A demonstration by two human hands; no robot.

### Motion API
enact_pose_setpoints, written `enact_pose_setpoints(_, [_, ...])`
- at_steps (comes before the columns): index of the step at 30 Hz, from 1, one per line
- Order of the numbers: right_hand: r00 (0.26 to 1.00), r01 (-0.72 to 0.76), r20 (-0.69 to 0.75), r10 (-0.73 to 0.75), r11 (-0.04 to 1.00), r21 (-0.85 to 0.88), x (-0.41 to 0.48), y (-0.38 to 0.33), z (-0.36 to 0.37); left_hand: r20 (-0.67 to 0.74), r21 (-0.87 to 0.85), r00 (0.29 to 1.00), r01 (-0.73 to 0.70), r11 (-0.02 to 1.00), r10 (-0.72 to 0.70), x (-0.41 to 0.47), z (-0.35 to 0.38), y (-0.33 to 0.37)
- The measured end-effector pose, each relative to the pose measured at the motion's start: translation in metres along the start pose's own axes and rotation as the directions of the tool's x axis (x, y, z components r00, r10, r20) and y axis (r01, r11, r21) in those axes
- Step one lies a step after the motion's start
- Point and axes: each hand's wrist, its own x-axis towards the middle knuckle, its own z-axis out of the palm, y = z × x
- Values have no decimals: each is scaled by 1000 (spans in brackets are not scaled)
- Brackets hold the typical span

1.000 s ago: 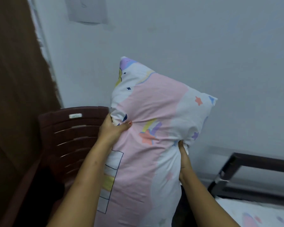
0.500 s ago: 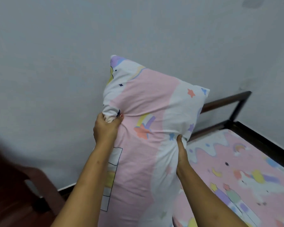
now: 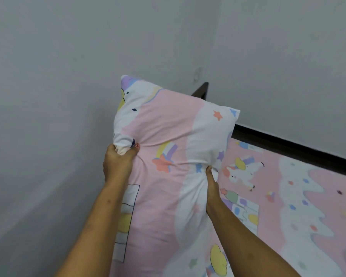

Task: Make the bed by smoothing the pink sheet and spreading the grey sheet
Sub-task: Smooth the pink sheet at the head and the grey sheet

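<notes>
The pillow [image 3: 168,156] was up in the air, above the pink sheet [image 3: 272,196] on the bed. L hand [image 3: 118,162] pinched a bunch of its left edge; R hand [image 3: 211,180] squeezed the right edge tight. Grey sheet wasn't in view. Best to lower the pillow softly by the bed frame [image 3: 288,147], no dragging, so the sheet stayed flat.

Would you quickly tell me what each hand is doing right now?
Left hand: closed, gripping the pillow at its left edge.
Right hand: closed, gripping the pillow at its right edge.
</notes>
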Motion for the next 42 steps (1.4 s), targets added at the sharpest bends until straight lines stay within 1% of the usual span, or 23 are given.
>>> enact_pose_setpoints(3, [996,14,-94,-9,998,59,31,15,-21,92,24,996,-16,1000,14,15,31,0])
enact_pose_setpoints(5, [986,-20,-162,37,994,106,24,2,-29,161,33,987,-25,999,19,19,55,2])
enact_pose_setpoints(8, [959,-1,-282,29,995,98,36,-10,-49,240,37,971,-18,999,8,22,89,0])
enact_pose_setpoints(12, [952,37,-307,-10,996,81,63,-20,-72,302,40,953,16,999,-27,24,128,-3])
enact_pose_setpoints(13, [948,23,-319,4,997,80,71,-23,-75,312,45,949,27,999,-40,26,137,-3])
enact_pose_setpoints(17, [941,16,-338,8,998,67,104,-32,-80,314,71,946,61,996,-81,38,169,-7])
enact_pose_setpoints(22, [949,-25,-309,53,995,93,152,-36,-81,278,116,954,86,989,-115,58,211,-12])
enact_pose_setpoints(25, [947,-73,-308,94,994,81,179,-46,-84,274,138,952,102,985,-137,69,240,-14])
enact_pose_setpoints(29, [944,-84,-314,96,995,52,211,-59,-90,265,176,949,124,977,-169,79,272,-18])
enact_pose_setpoints(32, [947,-94,-307,97,995,24,232,-66,-91,256,208,950,125,970,-177,85,289,-19])
enact_pose_setpoints(36, [944,-146,-295,148,989,27,255,-68,-93,239,264,954,117,957,-182,94,310,-19])
enact_pose_setpoints(42, [932,-163,-322,169,986,44,283,-68,-88,249,322,950,104,941,-190,114,339,-24])
